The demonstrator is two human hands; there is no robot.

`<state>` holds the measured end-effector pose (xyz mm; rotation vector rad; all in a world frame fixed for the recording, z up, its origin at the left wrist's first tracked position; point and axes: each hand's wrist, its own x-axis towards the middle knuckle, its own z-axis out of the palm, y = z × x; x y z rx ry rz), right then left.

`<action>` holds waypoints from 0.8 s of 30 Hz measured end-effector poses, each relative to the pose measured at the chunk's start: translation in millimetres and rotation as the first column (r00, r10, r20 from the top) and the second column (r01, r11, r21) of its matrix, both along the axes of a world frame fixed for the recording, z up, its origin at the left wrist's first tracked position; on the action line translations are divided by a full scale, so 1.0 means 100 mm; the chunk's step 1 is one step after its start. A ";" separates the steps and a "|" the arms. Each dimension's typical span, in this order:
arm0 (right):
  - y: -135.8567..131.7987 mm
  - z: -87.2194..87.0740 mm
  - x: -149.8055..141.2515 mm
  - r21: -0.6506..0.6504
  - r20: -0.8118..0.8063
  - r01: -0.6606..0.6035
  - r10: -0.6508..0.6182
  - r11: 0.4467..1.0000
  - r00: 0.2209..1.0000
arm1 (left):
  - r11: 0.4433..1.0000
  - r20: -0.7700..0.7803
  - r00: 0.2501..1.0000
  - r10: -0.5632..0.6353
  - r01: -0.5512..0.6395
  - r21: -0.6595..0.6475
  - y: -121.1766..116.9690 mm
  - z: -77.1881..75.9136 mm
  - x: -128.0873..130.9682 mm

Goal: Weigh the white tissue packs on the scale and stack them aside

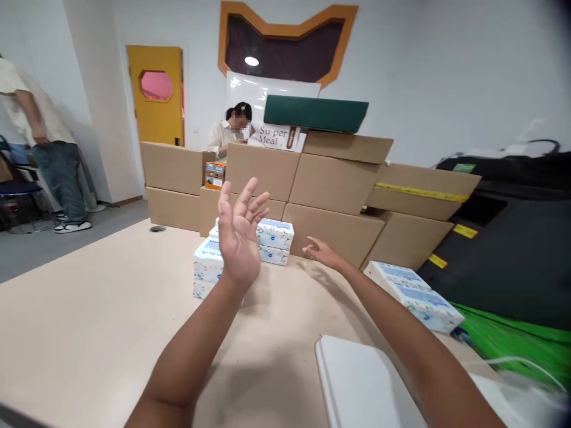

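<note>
My left hand (241, 244) is raised over the table with its palm turned up and fingers spread, holding nothing. Behind it, partly covered by it, stand white floral tissue packs (207, 266), stacked in twos. Another stack of tissue packs (275, 241) is just beyond the fingers. My right hand (322, 252) reaches forward above the table, a finger pointing left toward that stack but apart from it. Nothing shows in it. More tissue packs (414, 291) lie at the right, past my right forearm.
Cardboard boxes (332, 229) form a wall along the back of the table (111, 309). A green box lid (316, 113) tops them. A white flat-topped object (361, 380) sits in front. A person (227, 131) is behind the boxes; another (49, 131) stands far left.
</note>
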<state>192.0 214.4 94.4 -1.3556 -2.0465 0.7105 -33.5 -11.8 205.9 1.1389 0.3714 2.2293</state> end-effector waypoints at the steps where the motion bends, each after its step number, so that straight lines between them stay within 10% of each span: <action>1: -0.04 0.00 0.18 0.013 0.003 0.034 -0.034 0.999 0.999 | 1.000 -0.017 1.000 0.002 -0.002 -0.005 0.01 0.00 0.00; 6: -0.33 0.06 1.19 0.098 0.083 0.286 -0.294 0.953 0.952 | 0.999 -0.099 0.994 -0.041 0.039 -0.016 0.05 0.00 0.02; 13: -0.72 0.12 2.35 0.113 0.314 0.653 -0.650 0.749 0.692 | 0.992 -0.226 0.966 -0.122 0.114 -0.047 0.28 -0.19 0.26; 20: -0.68 0.09 2.65 -0.055 0.451 0.748 -0.652 0.661 0.610 | 0.933 -0.375 0.898 -0.230 0.093 -0.349 0.48 -0.60 0.59; 24: -0.64 0.10 2.53 -0.082 0.470 0.705 -0.596 0.704 0.651 | 0.824 -0.598 0.683 -0.420 0.010 -0.567 0.59 -0.90 0.79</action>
